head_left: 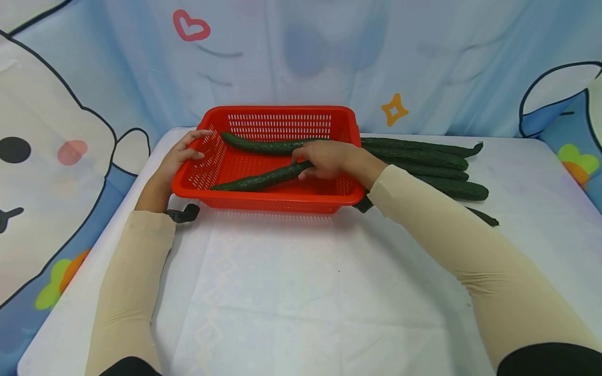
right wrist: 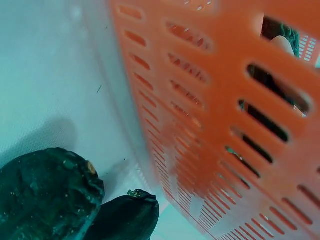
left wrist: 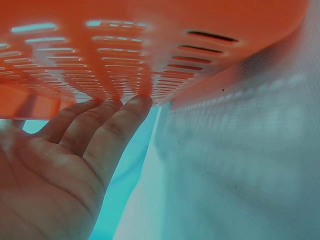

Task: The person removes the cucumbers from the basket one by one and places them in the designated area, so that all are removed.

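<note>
A red plastic basket (head_left: 263, 198) with slotted walls stands on the table. My left hand (head_left: 176, 159) holds its left rim, with some fingers over the edge and others against the outer wall (left wrist: 120, 60), as the left wrist view shows. Over the basket's right side, my right hand (head_left: 324, 159) grips one end of a dark green cucumber (head_left: 258, 181), which slants down into the basket with its far end toward the front left. Another cucumber (head_left: 263, 146) lies along the back of the basket, its right part hidden behind the right hand.
Several cucumbers (head_left: 423, 158) lie side by side on the white-covered table (head_left: 305, 292), right of the basket, partly hidden by the right arm. Cucumber ends (right wrist: 47, 195) show close outside the basket wall in the right wrist view. A printed curtain (head_left: 305, 52) hangs behind.
</note>
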`<state>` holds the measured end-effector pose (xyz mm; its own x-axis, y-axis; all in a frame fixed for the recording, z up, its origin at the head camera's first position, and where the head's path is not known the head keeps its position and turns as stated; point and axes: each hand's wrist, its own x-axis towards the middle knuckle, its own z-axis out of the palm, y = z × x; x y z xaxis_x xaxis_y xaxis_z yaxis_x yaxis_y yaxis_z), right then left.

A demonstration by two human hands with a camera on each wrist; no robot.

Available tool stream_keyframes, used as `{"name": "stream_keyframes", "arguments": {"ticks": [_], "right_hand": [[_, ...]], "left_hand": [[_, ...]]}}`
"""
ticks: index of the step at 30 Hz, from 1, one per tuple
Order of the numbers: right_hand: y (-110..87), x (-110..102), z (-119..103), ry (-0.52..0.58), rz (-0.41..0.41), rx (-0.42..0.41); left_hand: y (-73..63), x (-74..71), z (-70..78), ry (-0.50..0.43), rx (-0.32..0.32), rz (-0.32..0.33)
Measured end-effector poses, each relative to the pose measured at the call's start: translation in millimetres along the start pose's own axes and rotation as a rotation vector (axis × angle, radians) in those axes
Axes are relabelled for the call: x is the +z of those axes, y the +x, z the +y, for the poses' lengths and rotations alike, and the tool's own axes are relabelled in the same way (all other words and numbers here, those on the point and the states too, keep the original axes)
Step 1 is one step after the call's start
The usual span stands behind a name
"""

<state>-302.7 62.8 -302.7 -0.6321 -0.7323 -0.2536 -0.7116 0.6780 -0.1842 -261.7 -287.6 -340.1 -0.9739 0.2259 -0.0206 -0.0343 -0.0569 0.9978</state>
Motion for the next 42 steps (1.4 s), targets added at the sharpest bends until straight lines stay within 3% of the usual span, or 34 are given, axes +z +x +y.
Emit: {"name": "stream_keyframes", "arguments": {"ticks": [8,14,24,31,37,42], "right_hand": [[-0.5,-1,1,0.064,0.049,-0.066],[-3.2,-3,0,0.127,0.113,-0.075],[-7.5,-4,3,0.179,0.196,-0.104],[-12.7,-4,4,0.269,0.303,-0.132],[-19.2,-5,6,0.355,0.376,-0.110],[-23.6,-5,7,0.351,0.404,-0.128]], "left_hand": [[-0.4,0.5,0.1,0.002,-0.002,0.010],[-1.5,-1.0,1.6,-0.033,0.005,-0.021],[0.7,-0.8,-0.6,-0.016,0.003,0.000],[1.6,-1.2,-2.1,-0.022,0.012,-0.002],[2.7,1.1,-2.6,-0.019,-0.016,0.009],[3.1,3.0,-2.3,-0.015,-0.032,0.022]]}}
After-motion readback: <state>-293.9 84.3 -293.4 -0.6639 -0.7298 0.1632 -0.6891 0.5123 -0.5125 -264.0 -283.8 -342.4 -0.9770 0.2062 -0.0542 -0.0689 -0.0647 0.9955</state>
